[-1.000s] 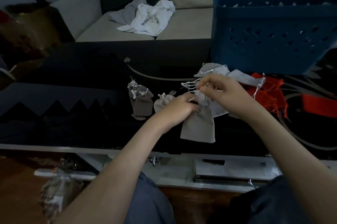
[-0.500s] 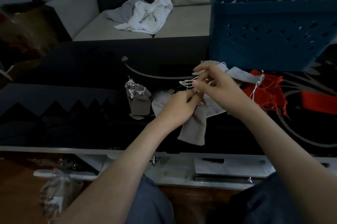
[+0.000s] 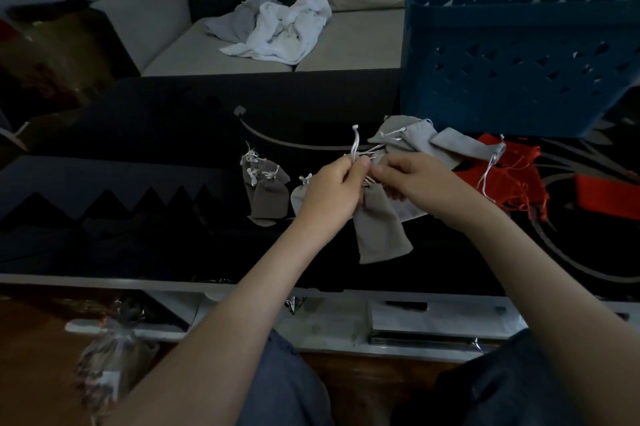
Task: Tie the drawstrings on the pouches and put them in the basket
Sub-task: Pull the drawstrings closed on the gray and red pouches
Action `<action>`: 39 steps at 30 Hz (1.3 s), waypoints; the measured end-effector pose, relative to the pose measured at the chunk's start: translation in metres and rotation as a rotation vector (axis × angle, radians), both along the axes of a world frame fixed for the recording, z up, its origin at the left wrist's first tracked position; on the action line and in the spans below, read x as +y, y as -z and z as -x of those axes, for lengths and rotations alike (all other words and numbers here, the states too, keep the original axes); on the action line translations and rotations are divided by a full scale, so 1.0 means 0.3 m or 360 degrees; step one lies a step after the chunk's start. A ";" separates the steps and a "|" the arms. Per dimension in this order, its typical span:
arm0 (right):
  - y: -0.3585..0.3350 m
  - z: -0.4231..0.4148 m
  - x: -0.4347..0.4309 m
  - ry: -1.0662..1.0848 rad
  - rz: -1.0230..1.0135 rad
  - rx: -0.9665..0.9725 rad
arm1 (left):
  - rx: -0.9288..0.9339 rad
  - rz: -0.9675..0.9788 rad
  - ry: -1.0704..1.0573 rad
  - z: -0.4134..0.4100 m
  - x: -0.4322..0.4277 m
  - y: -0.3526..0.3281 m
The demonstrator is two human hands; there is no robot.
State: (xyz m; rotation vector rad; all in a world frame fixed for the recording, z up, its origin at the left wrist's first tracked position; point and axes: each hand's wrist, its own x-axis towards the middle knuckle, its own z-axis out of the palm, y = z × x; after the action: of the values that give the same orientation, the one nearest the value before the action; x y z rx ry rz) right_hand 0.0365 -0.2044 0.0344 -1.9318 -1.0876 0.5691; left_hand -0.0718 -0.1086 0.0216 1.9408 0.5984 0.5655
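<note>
A grey pouch (image 3: pixel 379 228) hangs between my hands above the black table (image 3: pixel 156 134). My left hand (image 3: pixel 334 190) pinches its white drawstring (image 3: pixel 354 145), whose end sticks up above the fingers. My right hand (image 3: pixel 414 179) pinches the cord at the pouch's neck, close against the left hand. Tied grey pouches (image 3: pixel 266 188) lie to the left. More grey pouches (image 3: pixel 433 143) and red pouches (image 3: pixel 505 176) lie to the right. The blue basket (image 3: pixel 512 54) stands at the back right of the table.
A sofa with crumpled white and grey cloths (image 3: pixel 277 27) is behind the table. A red item (image 3: pixel 609 195) lies at the far right. A lower shelf (image 3: pixel 415 321) holds papers under the table edge. A wrapped bundle (image 3: pixel 110 356) sits on the floor at the lower left.
My right hand has come down from above to meet the left hand at the pouch's neck. The drawstring end now points upward from my left fingers. The pouch has turned slightly.
</note>
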 end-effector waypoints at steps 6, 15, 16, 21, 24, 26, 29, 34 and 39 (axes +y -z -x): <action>0.012 -0.008 0.004 0.0019 -0.0118 0.0127 | -0.0027 0.0127 0.0007 0.009 0.000 -0.013; -0.010 -0.005 0.003 0.0223 -0.0601 0.0204 | 0.0063 0.0276 0.0038 0.010 -0.002 -0.026; -0.011 -0.004 0.001 0.0196 -0.0594 0.0249 | 0.0024 0.0297 0.0065 0.010 -0.005 -0.030; 0.006 0.015 0.009 -0.0118 -0.0281 0.0325 | -0.0215 0.0640 0.0106 0.011 -0.008 -0.037; 0.005 0.028 0.006 -0.0197 -0.0236 0.0268 | -0.0243 0.0600 0.0102 0.013 -0.003 -0.034; -0.002 0.027 -0.002 -0.0243 -0.0268 0.0358 | -0.0227 0.0571 0.0054 0.013 0.006 -0.025; -0.012 0.018 -0.015 -0.0285 -0.0236 0.0403 | -0.0219 0.0599 0.0003 0.013 0.020 -0.018; -0.013 0.008 -0.020 -0.0242 -0.0221 0.0358 | -0.0266 0.0768 -0.0018 0.015 0.033 -0.033; -0.014 -0.008 -0.023 -0.0077 -0.0313 0.0341 | -0.0338 0.0682 0.0181 0.022 0.030 -0.030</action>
State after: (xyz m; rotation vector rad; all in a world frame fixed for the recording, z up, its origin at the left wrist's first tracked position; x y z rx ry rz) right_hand 0.0389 -0.2113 0.0385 -1.6389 -1.0158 0.6543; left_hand -0.0783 -0.0995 0.0305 1.4792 0.4294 0.5154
